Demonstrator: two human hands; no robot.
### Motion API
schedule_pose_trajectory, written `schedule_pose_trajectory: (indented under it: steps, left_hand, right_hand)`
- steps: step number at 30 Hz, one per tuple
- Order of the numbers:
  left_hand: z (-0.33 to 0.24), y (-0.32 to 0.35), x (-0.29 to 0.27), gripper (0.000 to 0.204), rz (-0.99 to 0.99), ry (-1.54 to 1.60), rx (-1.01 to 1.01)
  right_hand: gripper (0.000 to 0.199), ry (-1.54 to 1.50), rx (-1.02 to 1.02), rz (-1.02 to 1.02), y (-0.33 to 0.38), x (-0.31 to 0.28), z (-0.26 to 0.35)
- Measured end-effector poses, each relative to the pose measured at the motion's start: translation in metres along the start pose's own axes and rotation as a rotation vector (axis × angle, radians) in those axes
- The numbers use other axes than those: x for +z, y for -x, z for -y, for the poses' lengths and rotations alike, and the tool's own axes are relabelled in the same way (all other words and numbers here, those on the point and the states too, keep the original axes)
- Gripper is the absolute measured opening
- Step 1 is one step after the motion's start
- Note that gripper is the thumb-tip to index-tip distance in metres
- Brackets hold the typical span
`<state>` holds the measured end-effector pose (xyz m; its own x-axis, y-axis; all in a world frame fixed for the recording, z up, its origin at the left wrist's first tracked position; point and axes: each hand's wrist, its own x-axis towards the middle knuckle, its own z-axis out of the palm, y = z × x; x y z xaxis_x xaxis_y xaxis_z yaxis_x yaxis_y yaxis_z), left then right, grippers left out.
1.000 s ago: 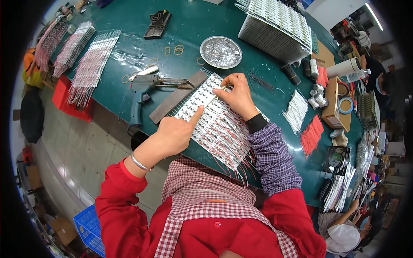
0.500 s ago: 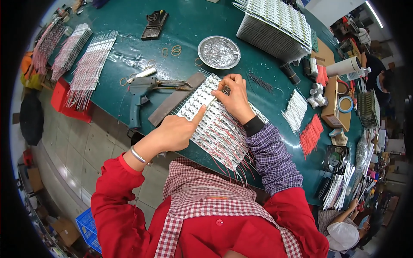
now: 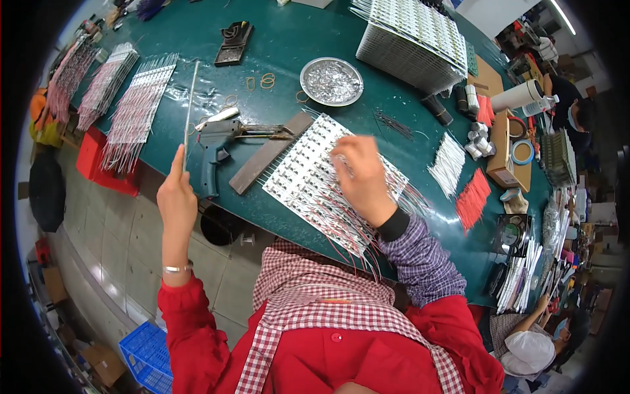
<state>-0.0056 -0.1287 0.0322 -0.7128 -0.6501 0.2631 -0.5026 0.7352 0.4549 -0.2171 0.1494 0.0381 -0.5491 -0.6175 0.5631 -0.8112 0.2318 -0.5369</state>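
- White, flat panel (image 3: 295, 167) with rows of small black parts and a fringe of thin red and white wires (image 3: 338, 220): seen from where I stand, it lies on the dark green table (image 3: 279, 43), under the right hand and well to the right of the left.
- Right hand (image 3: 362, 180): fingers curled over the fringe, blurred; I cannot tell whether they pinch a wire. Good practice, in my judgement, is a light touch, parting the wires without tugging their joints.
- Left hand (image 3: 177, 203): closed around a long, thin, whitish strip (image 3: 191, 102), index finger laid along it. This grip should steer the strip well; its far end needs watching.
- Dark brown, flat bar (image 3: 266, 157): between the hands, along the panel's edge; probably best left square to it.
- Teal, pistol-shaped tool (image 3: 210, 157) with a metal tip: just right of the left hand. The tip may be hot, so strip and wires are best kept clear.
- Round, silvery metal dish (image 3: 331, 103) of shiny scraps: beyond the right hand, best left unknocked.
- Loose bundle of straight white wires (image 3: 447, 164): to the right hand's right, within easy reach.
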Motion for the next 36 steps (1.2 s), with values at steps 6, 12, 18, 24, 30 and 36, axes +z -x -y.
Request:
schedule_pose_trajectory:
  steps: [6, 12, 18, 24, 30, 36]
  left_hand:
    - [0.004, -0.013, 0.023, 0.037, -0.207, -0.39, 0.149]
    - [-0.029, 0.0, 0.03, 0.051, 0.012, -0.118, 0.098]
    - [-0.009, -0.022, 0.037, 0.036, 0.092, 0.192, -0.289]
    - [-0.043, 0.005, 0.029, 0.019, 0.173, 0.953, -0.411]
    - [-0.067, 0.026, 0.028, 0.038, 0.071, 1.439, -0.349]
    - [-0.08, 0.026, 0.036, 0.036, 0.298, 1.658, -0.439]
  right_hand:
    - [0.014, 0.003, 0.026, 0.185, 0.033, 0.014, 0.003]
    - [0.015, 0.025, -0.005, 0.195, 0.037, 0.014, 0.002]
    - [0.013, 0.01, 0.008, 0.204, 0.045, 0.012, 0.006]
    - [0.013, 0.013, 0.024, 0.258, 0.057, -0.005, 0.003]
    - [0.016, -0.007, 0.025, 0.305, 0.069, -0.022, -0.004]
    - [0.02, -0.213, 0.212, 0.254, 0.058, -0.054, -0.007]
